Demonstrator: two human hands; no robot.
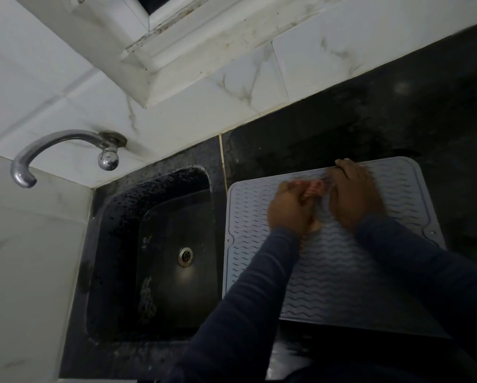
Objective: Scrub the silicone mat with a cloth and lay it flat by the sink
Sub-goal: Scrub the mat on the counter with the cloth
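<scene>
- Dim kitchen corner: white marbled tiles [204,106] on the wall, a black stone counter [342,120] below them, and a curved chrome tap [52,145] poking out of the wall above a dark sink [115,217] with a round drain [185,257].
- Just to the right of the sink, the grey silicone mat [342,272] lies spread on the counter with its wavy ribbed side up. Its near edge reaches the front of the counter.
- The left hand [290,208] is curled tight around a bunched red-and-white cloth [314,187], and it bears down on the far half of the mat.
- The right hand [353,194] lies on the mat beside the cloth with its fingers stretched toward the far edge. It looks like a flat, pressing hand. The fingertips are blurred, so I cannot say whether they hook over the rim.
- Both forearms are in dark blue sleeves [245,299] and come in over the near part of the mat.
- To my eye the scrubbing step is in hand: one hand works the cloth and the other pins the mat so that it does not slide.
- How much of the mat is already clean I cannot judge in this light.
- The next move seems to call for firm strokes along the ribs toward the untouched near half, with the steadying hand shifting ahead of the cloth.
- The mat already lies flat by the sink, so little should remain after that beyond smoothing it down and lifting the cloth away.
</scene>
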